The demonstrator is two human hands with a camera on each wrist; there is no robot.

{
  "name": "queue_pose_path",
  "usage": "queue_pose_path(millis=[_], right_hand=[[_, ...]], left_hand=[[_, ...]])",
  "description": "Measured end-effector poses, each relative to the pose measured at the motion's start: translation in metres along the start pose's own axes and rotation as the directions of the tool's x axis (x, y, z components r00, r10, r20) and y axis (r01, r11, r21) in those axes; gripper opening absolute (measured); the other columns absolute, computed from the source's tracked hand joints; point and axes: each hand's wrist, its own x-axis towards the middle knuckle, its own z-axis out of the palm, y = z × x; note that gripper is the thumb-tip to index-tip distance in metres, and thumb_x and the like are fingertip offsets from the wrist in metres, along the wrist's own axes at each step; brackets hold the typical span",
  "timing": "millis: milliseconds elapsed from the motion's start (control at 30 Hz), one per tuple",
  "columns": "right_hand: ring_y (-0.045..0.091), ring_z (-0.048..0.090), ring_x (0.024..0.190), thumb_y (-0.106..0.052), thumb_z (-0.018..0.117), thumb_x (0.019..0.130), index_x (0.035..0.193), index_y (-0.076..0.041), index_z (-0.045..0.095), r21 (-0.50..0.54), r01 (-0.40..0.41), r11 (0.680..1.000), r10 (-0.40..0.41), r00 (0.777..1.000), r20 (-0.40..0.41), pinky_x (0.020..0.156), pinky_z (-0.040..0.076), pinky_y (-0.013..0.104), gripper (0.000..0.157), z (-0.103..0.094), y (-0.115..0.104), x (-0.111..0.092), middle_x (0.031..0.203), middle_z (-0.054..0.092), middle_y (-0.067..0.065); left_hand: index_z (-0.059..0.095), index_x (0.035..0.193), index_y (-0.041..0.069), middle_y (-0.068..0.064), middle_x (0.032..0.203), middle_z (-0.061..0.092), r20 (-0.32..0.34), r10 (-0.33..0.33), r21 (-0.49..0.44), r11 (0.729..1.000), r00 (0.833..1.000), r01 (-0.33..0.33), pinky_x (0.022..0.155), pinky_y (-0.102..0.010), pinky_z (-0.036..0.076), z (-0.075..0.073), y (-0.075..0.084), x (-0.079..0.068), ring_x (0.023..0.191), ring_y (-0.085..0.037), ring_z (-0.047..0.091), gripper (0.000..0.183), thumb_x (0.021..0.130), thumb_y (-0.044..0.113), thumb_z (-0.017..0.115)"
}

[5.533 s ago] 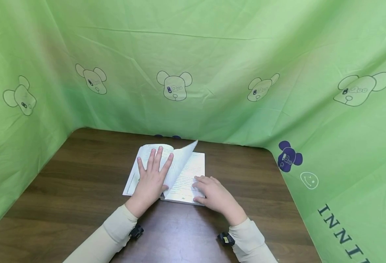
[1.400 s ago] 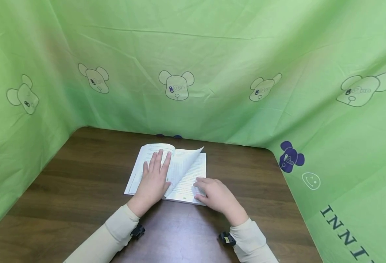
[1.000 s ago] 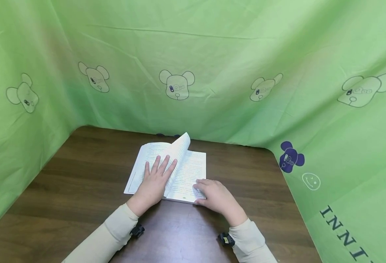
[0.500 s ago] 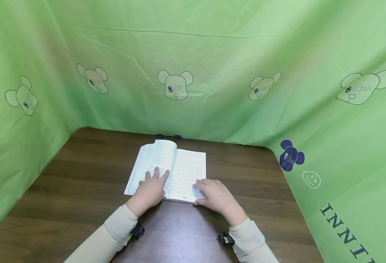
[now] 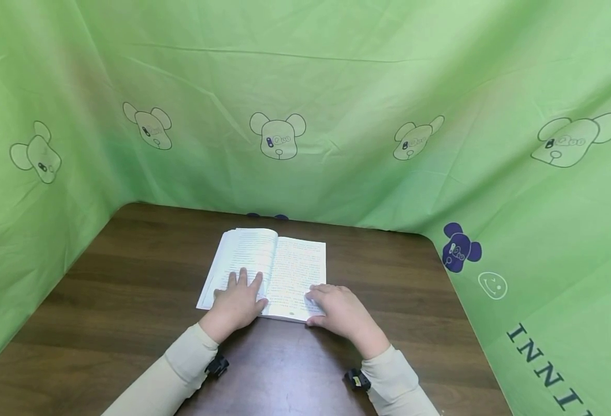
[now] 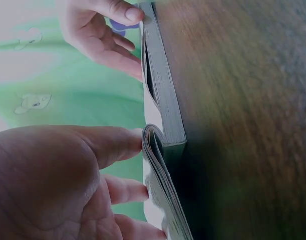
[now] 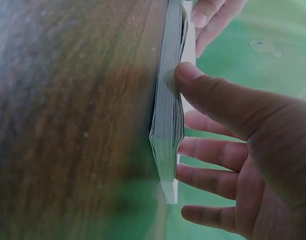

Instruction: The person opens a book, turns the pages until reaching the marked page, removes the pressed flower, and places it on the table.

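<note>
Book (image 5: 297,266) lying open near far edge of tabletop (image 5: 129,277); I'm resting left hand (image 5: 236,301) spread, right hand (image 5: 342,312) loosely spread, on pages (image 5: 253,251). Should be pressing evenly, avoiding creases.

White-paged book (image 5: 291,263) lying open on brown wooden table (image 5: 149,283), 2 printed pages facing up. Left side forming a thinner stack, sheets arching over at the spine; right side forming a thicker, flatter block. Print running in fine lines, too small to read. Left hand (image 5: 236,301) resting spread on left page's lower part; right hand (image 5: 344,310) touching right page's near outer corner, thumb meeting the block's edge
</note>
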Motion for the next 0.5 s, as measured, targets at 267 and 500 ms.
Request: queue_pose_path(millis=[267,500], right_hand=[[0.026,0.062,0.128,-0.049,0.086,0.077,0.124,-0.012,0.073,0.007,-0.002,1.000,0.001,1.000,0.016,0.103,0.049,0.048,0.061,-0.0013,-0.0020,0.0004,0.136,0.068,0.009],[0.027,0.061,0.128,-0.045,0.085,0.080,0.127,-0.011,0.070,0.017,0.027,0.999,-0.028,0.999,0.021,0.103,0.049,0.049,0.060,-0.0019,-0.0004,0.0006,0.136,0.067,0.011]], left_hand=[[0.045,0.152,-0.001,-0.026,0.161,0.035,-0.001,0.015,-0.008,1.000,1.000,-0.015,0.095,-0.080,0.040,0.0007,-0.0006,0.0010,0.147,-0.051,0.033,0.068,0.101,0.041,0.062],[0.050,0.147,-0.002,-0.025,0.159,0.040,-0.046,0.035,-0.018,0.999,0.998,-0.036,0.096,-0.079,0.041,-0.0017,0.0030,0.0007,0.145,-0.050,0.036,0.065,0.098,0.036,0.068]])
